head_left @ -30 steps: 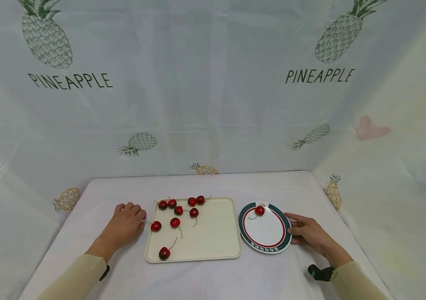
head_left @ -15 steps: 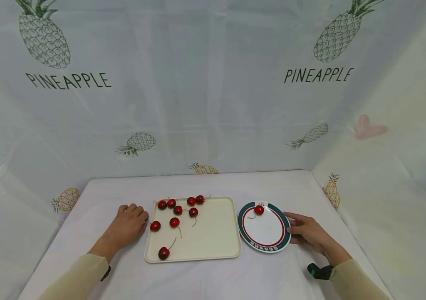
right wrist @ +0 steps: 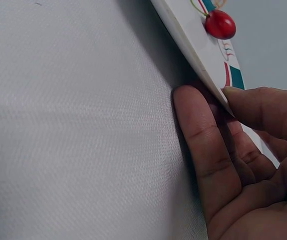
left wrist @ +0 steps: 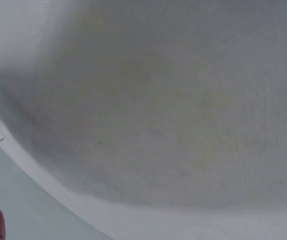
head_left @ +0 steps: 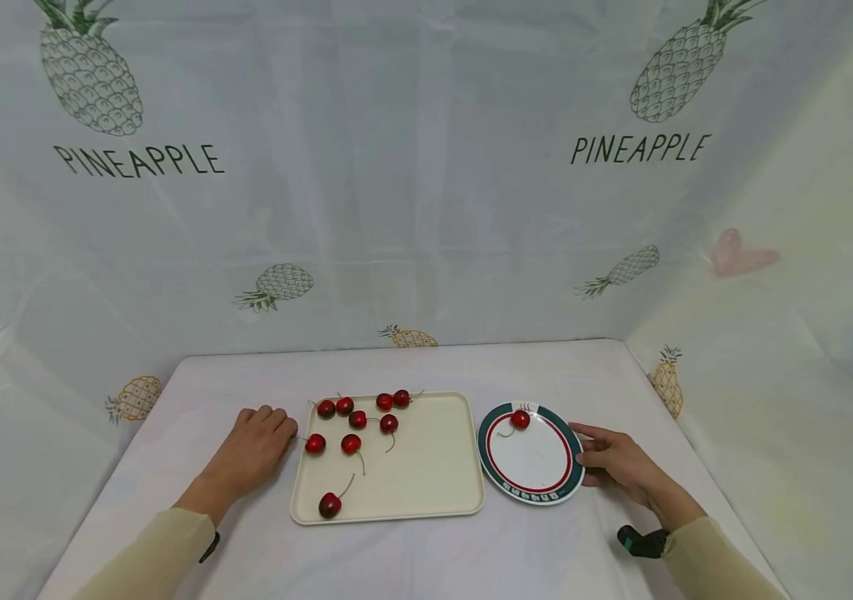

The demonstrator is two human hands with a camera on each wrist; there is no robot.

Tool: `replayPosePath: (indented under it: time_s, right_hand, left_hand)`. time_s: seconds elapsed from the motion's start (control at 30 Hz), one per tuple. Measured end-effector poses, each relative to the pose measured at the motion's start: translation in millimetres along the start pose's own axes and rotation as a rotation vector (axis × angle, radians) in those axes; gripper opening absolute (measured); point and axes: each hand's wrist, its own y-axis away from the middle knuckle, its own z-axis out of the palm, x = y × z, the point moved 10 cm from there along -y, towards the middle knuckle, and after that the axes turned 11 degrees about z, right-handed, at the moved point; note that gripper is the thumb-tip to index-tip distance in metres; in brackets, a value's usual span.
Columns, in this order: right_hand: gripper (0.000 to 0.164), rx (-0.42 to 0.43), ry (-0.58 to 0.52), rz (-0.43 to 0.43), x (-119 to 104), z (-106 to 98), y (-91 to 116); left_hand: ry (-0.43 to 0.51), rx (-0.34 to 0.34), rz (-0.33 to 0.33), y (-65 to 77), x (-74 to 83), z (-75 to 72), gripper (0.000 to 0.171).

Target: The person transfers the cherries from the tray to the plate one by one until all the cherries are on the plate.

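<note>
White cloth-covered table stretches before shallow cream rectangular tray and, just beside, round white green-rimmed plate | leftmost glossy red cherry, inside tray's left edge, sits slightly farther back than half a second ago | right hand pinches plate rim, thumb on top | left hand bent, fingertips hidden; cannot tell whether they pinch anything

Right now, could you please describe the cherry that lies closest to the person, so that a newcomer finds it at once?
On the white table, find the cream rectangular tray, left of the round plate. Go to the tray's left corner on the person's side; close to it lies the cherry. It sits alone, while the tray's other cherries are farther back.
</note>
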Motion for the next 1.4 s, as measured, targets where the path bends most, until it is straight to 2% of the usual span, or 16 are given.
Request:
replayPosePath:
  time_s: [0.47, 0.6, 0.73, 0.93, 1.13, 1.3, 1.4]
  right_hand:
    - [0.067, 0.012, -0.011, 0.006, 7, -4, 4]
    - [0.066, 0.017, -0.002, 0.008, 6, -4, 4]
    - [0.065, 0.014, 0.007, -0.007, 2, -1, 2]
    - [0.065, 0.013, 0.02, -0.021, -1, 0, 0]
    - [0.065, 0.01, 0.0, -0.006, 0, -1, 2]
    - [0.065, 0.011, -0.008, -0.005, 1, -2, 2]
    - [0.065, 0.013, -0.014, -0.004, 1, -4, 2]
  left_hand:
    - [-0.03, -0.017, -0.016, -17.2, 7.3, -1.4, 0.017]
    - [-0.031, 0.001, -0.013, -25.4, 10.6, -6.1, 0.016]
    - [-0.012, 0.014, -0.007, -37.3, 20.4, -13.3, 0.016]
    - [0.01, 0.058, 0.019, -63.8, 48.3, -24.3, 0.016]
    - [0.037, 0.1, 0.039, -98.9, 82.0, -33.8, 0.015]
    - [0.084, 0.147, 0.095, -128.2, 112.5, -44.7, 0.005]
    - [0.106, 0.157, 0.128, -145.0, 130.8, -50.6, 0.007]
